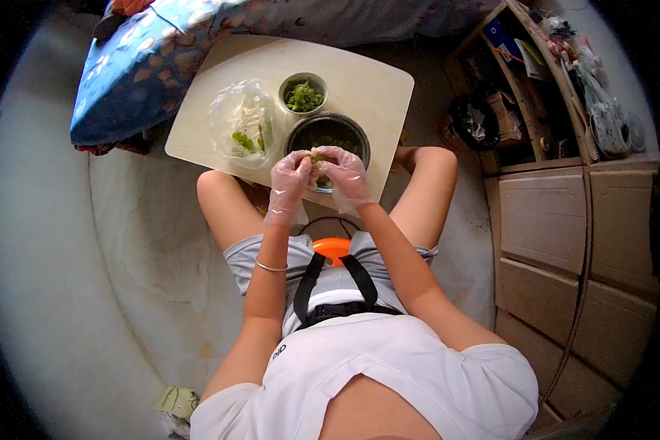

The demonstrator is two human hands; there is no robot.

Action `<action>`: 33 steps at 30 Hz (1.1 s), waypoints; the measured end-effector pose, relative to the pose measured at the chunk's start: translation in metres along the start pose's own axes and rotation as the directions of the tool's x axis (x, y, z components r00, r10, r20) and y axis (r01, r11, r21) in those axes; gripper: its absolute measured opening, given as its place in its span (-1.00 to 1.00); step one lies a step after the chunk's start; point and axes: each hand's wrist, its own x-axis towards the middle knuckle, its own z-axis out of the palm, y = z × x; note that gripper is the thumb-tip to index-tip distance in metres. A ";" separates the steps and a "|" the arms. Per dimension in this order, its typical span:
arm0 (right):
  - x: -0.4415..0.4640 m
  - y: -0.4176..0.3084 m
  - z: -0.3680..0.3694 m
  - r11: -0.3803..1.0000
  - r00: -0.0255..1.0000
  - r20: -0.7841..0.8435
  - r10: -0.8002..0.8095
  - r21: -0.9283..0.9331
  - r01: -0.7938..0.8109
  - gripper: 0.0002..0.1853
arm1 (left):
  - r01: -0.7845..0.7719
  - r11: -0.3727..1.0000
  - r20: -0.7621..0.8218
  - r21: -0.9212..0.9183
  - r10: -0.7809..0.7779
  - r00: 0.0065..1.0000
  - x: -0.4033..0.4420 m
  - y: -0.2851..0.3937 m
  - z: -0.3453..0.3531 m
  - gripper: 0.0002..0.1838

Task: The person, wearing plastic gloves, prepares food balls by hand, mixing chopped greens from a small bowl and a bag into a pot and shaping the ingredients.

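Both hands wear clear plastic gloves and meet above the near part of a dark metal pot [293, 136]. My left hand [290, 180] is closed, its fingertips pinching a small piece of green vegetable [317, 158]. From the other side my right hand [342, 176] pinches the same piece. Greens and liquid show inside the pot. Behind it stands a smaller metal bowl [283, 89] filled with chopped leafy greens [303, 96]. To the left lies an open clear plastic bag [231, 103] with pale and green leaves.
A pale low table [367, 70] carries the vessels and bag. Blue patterned bedding [125, 95] hangs behind left. An orange object [332, 249] sits between the legs. Wooden shelves [521, 73], a black-lined bin [473, 123] and cabinets [543, 220] stand right.
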 end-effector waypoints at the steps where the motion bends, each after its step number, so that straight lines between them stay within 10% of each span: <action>1: 0.000 -0.003 0.001 0.998 0.999 0.002 0.038 0.057 -0.038 -0.70 | 0.022 0.997 0.008 -0.073 -0.021 1.000 0.000 -0.001 -0.001 -0.82; 23: 0.000 0.013 -0.021 0.999 0.998 -0.052 0.036 0.024 -0.034 -0.70 | 0.184 0.903 0.167 -0.389 -0.128 0.978 0.024 0.005 -0.013 -0.79; 31: -0.010 0.022 -0.032 0.989 0.995 0.001 0.104 0.107 -0.104 -0.68 | -0.283 0.944 -0.069 0.167 0.298 0.952 0.124 0.066 -0.007 -0.75; 33: -0.007 0.028 -0.032 0.987 0.996 0.006 0.087 0.139 -0.087 -0.67 | -0.434 0.610 0.105 0.663 0.498 0.861 0.161 0.049 -0.012 -0.74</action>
